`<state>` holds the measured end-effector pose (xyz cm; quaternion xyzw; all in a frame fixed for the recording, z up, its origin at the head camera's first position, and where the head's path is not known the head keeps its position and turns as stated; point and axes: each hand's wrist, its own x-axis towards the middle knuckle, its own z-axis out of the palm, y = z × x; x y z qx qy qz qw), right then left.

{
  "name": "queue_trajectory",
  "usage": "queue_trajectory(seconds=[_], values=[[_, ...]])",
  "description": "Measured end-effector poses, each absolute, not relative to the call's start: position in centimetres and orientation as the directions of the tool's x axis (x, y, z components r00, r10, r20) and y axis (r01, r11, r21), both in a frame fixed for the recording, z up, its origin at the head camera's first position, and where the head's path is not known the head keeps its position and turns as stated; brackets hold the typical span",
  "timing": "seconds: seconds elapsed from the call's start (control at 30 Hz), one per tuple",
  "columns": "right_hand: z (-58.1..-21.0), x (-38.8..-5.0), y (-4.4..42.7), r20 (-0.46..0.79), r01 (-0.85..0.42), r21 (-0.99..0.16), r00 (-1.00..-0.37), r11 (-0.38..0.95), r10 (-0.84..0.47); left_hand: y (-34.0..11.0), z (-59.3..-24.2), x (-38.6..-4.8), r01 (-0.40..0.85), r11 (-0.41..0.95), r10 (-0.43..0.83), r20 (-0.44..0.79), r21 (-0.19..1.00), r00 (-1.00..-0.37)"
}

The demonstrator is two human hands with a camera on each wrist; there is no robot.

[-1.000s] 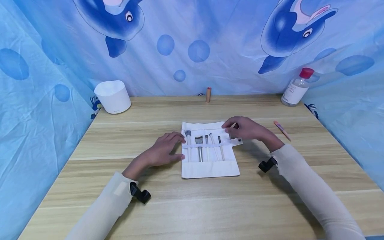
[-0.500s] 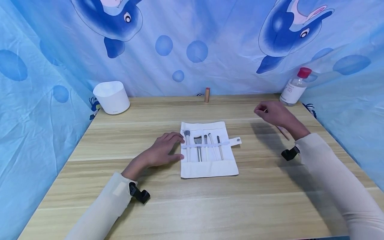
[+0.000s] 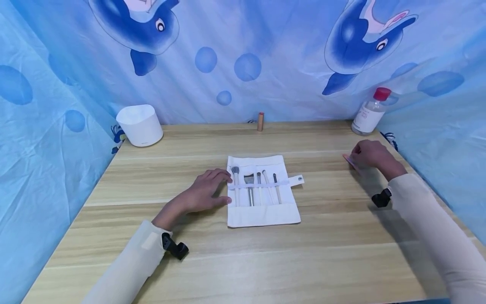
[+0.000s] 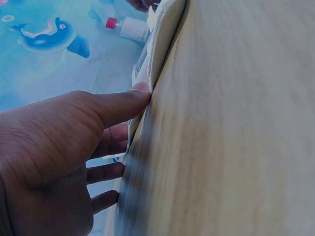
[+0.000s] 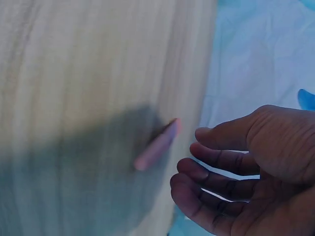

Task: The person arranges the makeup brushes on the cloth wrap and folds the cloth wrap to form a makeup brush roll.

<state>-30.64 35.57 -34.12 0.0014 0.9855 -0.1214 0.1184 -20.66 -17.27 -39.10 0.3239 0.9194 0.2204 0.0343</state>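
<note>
My left hand [image 3: 205,192] lies relaxed with thumb and fingertips at the nine-o'clock edge of the white cloth [image 3: 263,216], while my right hand [image 3: 370,154], loosely curled and holding nothing, is just beside the pink stick [image 5: 157,147] on the tabletop [image 3: 265,266], between two and three o'clock from the cloth. Closing off-centre could send that slim stick rolling; a left-hand tug could skew the cloth and shift its brushes [image 3: 249,179].
</note>
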Motion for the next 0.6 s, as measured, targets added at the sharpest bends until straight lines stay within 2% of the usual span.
queue_trajectory(seconds=[0.27, 0.43, 0.6], values=[[-35.3, -30.6, 34.6, -0.285, -0.019, -0.264, -0.954, 0.964, -0.097, -17.3, -39.2, -20.7, 0.588, 0.692, 0.614, 0.086, 0.419, -0.785], [-34.9, -30.7, 33.5, -0.256, -0.086, -0.268, -0.954, 0.959, -0.157, -17.4, -39.2, -20.7, 0.585, 0.694, 0.611, 0.087, 0.421, -0.787], [-34.3, -31.0, 32.4, -0.188, -0.091, -0.298, -0.97, 0.95, -0.152, -17.4, -39.2, -20.7, 0.583, 0.695, 0.611, 0.082, 0.421, -0.788]])
